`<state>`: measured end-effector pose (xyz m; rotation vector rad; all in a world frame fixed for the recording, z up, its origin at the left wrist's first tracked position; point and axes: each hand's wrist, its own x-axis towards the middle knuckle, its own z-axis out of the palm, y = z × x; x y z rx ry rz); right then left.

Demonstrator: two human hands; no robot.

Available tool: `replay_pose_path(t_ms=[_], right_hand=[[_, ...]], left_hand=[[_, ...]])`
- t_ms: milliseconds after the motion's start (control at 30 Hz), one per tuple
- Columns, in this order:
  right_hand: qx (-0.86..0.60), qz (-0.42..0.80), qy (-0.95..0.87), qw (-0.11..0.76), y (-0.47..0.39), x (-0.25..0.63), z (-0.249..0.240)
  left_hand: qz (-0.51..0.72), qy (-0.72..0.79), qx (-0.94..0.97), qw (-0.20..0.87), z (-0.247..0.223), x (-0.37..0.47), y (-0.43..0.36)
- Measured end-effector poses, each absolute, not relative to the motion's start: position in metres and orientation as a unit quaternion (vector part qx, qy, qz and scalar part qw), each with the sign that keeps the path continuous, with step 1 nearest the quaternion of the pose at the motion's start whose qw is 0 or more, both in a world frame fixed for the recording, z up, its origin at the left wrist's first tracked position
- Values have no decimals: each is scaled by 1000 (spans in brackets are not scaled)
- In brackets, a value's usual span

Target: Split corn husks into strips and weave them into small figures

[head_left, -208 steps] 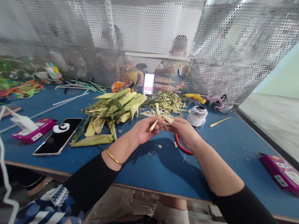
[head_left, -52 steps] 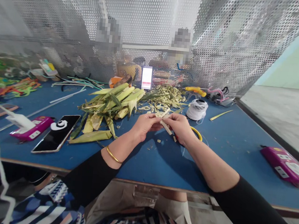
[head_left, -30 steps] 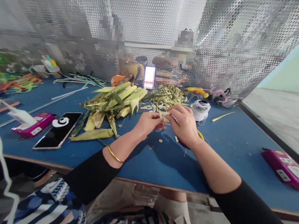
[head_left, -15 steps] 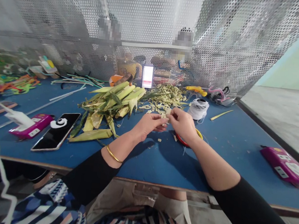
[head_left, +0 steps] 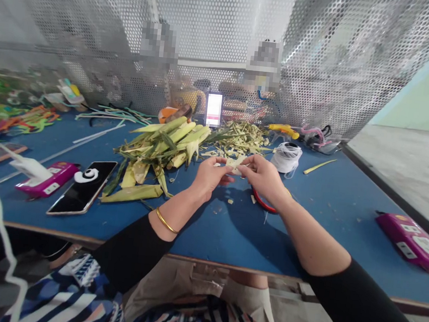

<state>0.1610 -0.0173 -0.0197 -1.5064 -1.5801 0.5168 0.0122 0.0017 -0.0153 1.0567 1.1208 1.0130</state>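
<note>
My left hand [head_left: 213,177] and my right hand [head_left: 260,176] meet above the middle of the blue table [head_left: 207,236]. Between their fingertips they pinch a small pale piece of corn husk [head_left: 236,163], one hand on each side of it. Under my right hand lies a pair of scissors with red-and-yellow handles [head_left: 265,203], partly hidden. A heap of corn husks [head_left: 163,146] rests to the left of my left hand. Behind my hands is a pile of cut husk bits [head_left: 245,136]. A spool of white string [head_left: 286,157] stands just right of my right hand.
At left lie a phone [head_left: 83,189] and a purple tissue pack [head_left: 49,178]. Another purple pack [head_left: 412,240] sits at the right. A lit phone [head_left: 214,109] stands at the back before a perforated metal screen [head_left: 220,25]. A yellow tool [head_left: 283,130] lies near it.
My hands have drawn slightly apart, and more of the pale husk piece shows between them. My left hand has shifted a little left. The view has moved slightly.
</note>
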Motion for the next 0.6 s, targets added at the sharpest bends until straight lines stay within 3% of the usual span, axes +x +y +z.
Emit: replay_pose_path(t_ms=[100,267,600], right_hand=[[-579,199,-651,449,-20,164,-14],[-505,286,-635,510,-19,159,-15],[-475,342,-581,565,-18,152,-20]], left_hand=[[436,481,469,599,-15,10,3],[424,461,493,604,-18,9,3],[384,418,454,687,-20,8,2]])
